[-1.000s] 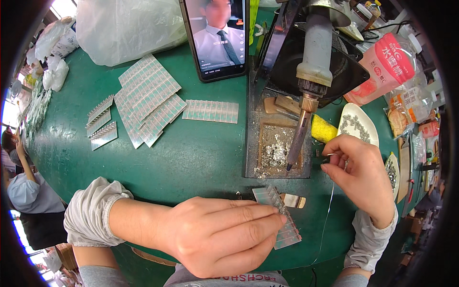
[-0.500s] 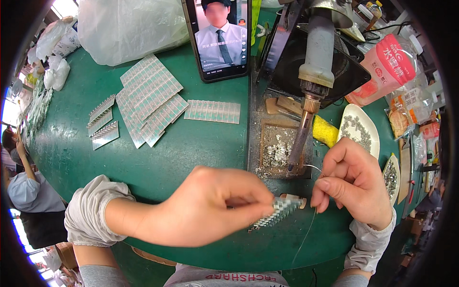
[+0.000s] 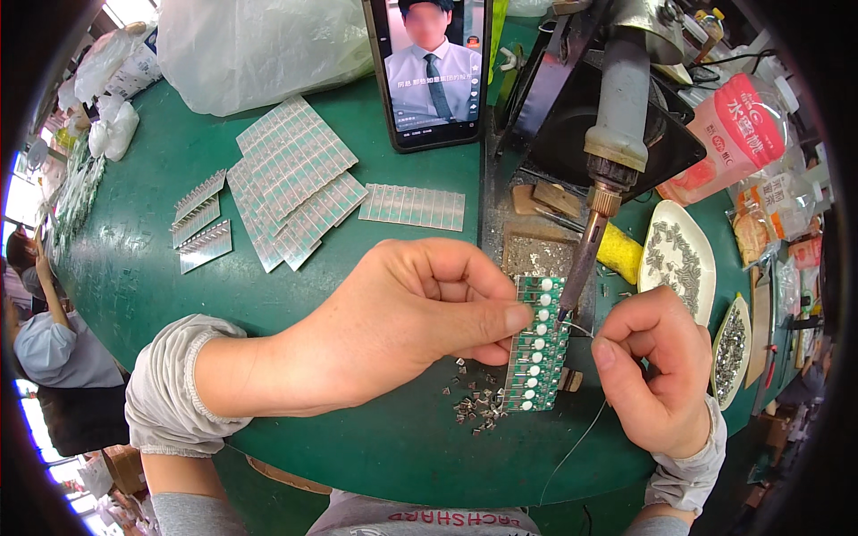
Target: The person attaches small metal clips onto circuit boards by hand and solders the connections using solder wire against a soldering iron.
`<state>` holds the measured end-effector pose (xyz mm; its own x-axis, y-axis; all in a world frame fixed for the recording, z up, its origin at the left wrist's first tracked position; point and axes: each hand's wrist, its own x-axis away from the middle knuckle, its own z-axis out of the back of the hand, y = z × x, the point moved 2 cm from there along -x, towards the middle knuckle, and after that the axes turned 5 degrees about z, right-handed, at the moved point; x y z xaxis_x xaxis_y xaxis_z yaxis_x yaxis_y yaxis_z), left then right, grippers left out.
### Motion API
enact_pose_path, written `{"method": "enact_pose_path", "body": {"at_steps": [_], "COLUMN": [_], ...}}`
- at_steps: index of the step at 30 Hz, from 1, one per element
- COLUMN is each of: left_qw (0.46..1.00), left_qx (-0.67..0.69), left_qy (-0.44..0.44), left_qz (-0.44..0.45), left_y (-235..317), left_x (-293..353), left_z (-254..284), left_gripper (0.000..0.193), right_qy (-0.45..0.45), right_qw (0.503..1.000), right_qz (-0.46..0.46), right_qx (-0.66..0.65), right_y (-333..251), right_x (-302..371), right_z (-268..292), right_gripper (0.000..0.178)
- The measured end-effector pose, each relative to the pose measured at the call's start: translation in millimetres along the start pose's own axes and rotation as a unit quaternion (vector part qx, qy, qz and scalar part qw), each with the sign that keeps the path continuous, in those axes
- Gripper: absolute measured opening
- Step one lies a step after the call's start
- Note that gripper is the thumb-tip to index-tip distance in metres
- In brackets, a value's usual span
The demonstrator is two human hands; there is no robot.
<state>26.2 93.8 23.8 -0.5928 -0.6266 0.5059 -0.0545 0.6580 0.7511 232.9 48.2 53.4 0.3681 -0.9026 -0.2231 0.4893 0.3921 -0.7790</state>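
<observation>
between hands (image 3: 402, 330) (image 3: 657, 366), narrow gap, iron (image 3: 608, 170) at board (image 3: 534, 357) edge

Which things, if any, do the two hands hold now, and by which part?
The left hand pinches the green circuit board by the upper part of its left edge; the right hand pinches the thin wire near its upper end.

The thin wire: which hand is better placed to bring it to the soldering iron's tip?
Probably the right hand: it pinches the thin wire, whose end lies near the soldering iron's tip, while the left hand holds the green circuit board.
</observation>
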Motion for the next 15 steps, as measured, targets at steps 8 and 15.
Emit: {"method": "enact_pose_path", "body": {"at_steps": [8, 15], "left_qw": [0.999, 0.999], "left_qx": [0.014, 0.012], "left_qy": [-0.007, -0.013], "left_qz": [-0.038, -0.049], "left_y": [4.1, 5.7], "left_x": [3.4, 6.3], "left_z": [2.1, 2.2], "left_gripper": [0.006, 0.006], "right_qy": [0.031, 0.027], "right_qw": [0.999, 0.997], "right_qz": [0.029, 0.057], "right_qx": [-0.027, -0.037], "right_y": [2.4, 3.6], "right_x": [0.2, -0.3], "right_z": [-3.7, -5.6], "right_gripper": [0.010, 0.012]}}
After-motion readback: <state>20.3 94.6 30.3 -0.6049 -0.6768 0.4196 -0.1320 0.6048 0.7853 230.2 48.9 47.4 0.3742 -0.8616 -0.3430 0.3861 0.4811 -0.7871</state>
